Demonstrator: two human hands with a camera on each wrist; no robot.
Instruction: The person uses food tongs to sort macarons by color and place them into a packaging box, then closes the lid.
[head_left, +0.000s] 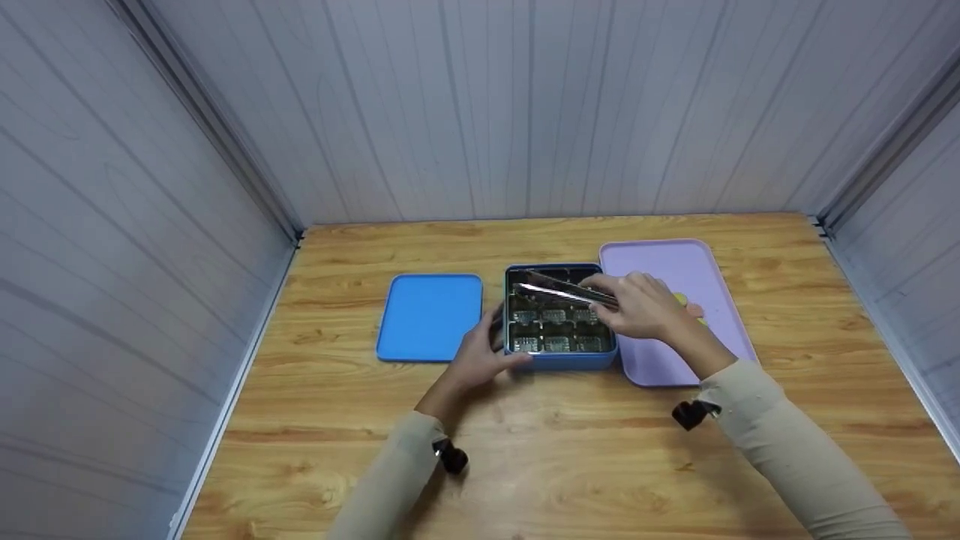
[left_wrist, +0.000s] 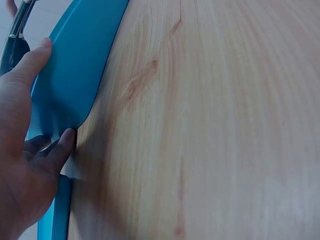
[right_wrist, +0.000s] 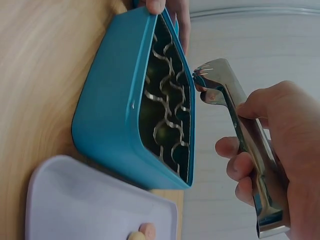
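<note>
1. A blue rectangular box (head_left: 559, 360) with a shiny metal divider grid inside stands on the wooden table (head_left: 570, 457), at the middle of the scene – its open top faces up.
2. The left hand (head_left: 480, 360) rests against the near left corner of the box; the thumb lies straight along the blue wall and the fingers bend loosely at the corner, pressing rather than pinching.
3. The right hand (head_left: 637, 304) hovers over the right part of the box, its fingers and thumb curled round a pair of metal tongs (head_left: 559, 289).
4. The tongs reach leftward over the far compartments; in the right wrist view their scalloped tips (right_wrist: 212, 75) sit just above the grid, close together. Whether they hold anything cannot be told.
5. A flat blue lid (head_left: 429, 315) lies on the table just left of the box.
6. A lilac rectangular tray (head_left: 675, 262) lies just right of the box – small pale coloured pieces (head_left: 686, 302) lie on it, partly hidden behind the right hand.
7. Grey panelled walls (head_left: 480, 105) enclose the table on three sides.
</note>
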